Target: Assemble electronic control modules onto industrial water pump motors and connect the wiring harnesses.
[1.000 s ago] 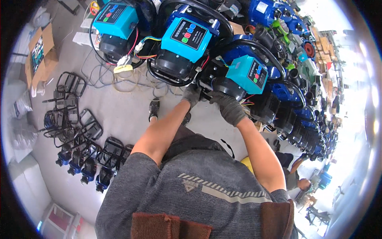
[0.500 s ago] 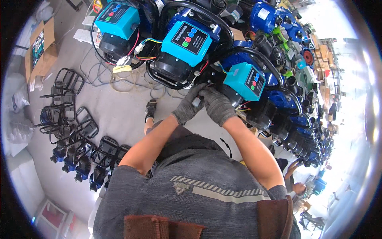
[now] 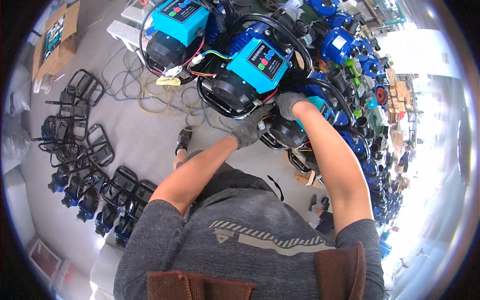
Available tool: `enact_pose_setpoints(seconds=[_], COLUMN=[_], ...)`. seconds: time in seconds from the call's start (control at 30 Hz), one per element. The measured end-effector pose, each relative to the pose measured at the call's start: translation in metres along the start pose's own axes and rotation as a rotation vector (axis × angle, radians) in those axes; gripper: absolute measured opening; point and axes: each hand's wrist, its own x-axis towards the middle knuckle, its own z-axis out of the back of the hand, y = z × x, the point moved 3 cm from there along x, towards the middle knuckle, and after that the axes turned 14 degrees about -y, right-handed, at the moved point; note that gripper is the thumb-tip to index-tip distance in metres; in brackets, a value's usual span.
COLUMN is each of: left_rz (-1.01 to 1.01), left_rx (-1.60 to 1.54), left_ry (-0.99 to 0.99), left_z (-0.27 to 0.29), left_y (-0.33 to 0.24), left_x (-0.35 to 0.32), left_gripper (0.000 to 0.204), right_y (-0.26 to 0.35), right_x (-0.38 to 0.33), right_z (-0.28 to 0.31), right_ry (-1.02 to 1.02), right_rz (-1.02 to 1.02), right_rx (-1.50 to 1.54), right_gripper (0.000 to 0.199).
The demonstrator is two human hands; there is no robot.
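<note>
A row of pump units in black tube frames stands in front of me, each with a black motor and a teal control box. My left hand [image 3: 248, 131], in a grey knit glove, is closed around a small white wire connector [image 3: 261, 126] beside the third unit's black motor [image 3: 286, 132]. Just beyond that motor, my gloved right hand [image 3: 291, 104] reaches against the third teal control box [image 3: 321, 107]; its fingers are mostly hidden. The middle unit's teal control box [image 3: 260, 65] and its black motor [image 3: 234, 89] sit to the left, with coloured wires running out.
Another teal-boxed unit [image 3: 181, 19] stands at far left. Loose cables [image 3: 150, 95] lie on the floor. Black frames [image 3: 82, 127] and an open carton [image 3: 57, 42] are further left. Blue pump parts [image 3: 340, 46] crowd the right. Another person's shoe [image 3: 320, 202] shows at lower right.
My right hand has left the connector and moved away over the motor toward the control box. My left hand stays at the connector. The whole view has shifted, so the left units sit further right.
</note>
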Motion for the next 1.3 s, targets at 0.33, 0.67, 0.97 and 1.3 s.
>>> enact_pose_setpoints(seconds=[0.33, 0.67, 0.97, 1.3], left_rz=[-0.112, 0.768, 0.163, 0.087], left_rx=[-0.060, -1.078, -0.542, -0.784], left_ry=[-0.144, -0.235, -0.086, -0.121], left_z=[0.015, -0.010, -0.011, -0.009], left_y=[-0.014, 0.031, -0.006, -0.028], left_x=[0.000, -0.011, 0.004, 0.010], left_gripper=[0.066, 0.023, 0.041, 0.051], right_y=[0.003, -0.001, -0.008, -0.017], right_x=[-0.025, -0.066, -0.058, -0.057], right_z=[0.019, 0.057, 0.053, 0.060], right_ry=[-0.174, -0.127, -0.089, -0.011], right_rz=[0.073, 0.177, 0.335, 0.210], right_rx=[0.365, 0.792, 0.585, 0.664], right_gripper=[0.020, 0.036, 0.036, 0.039])
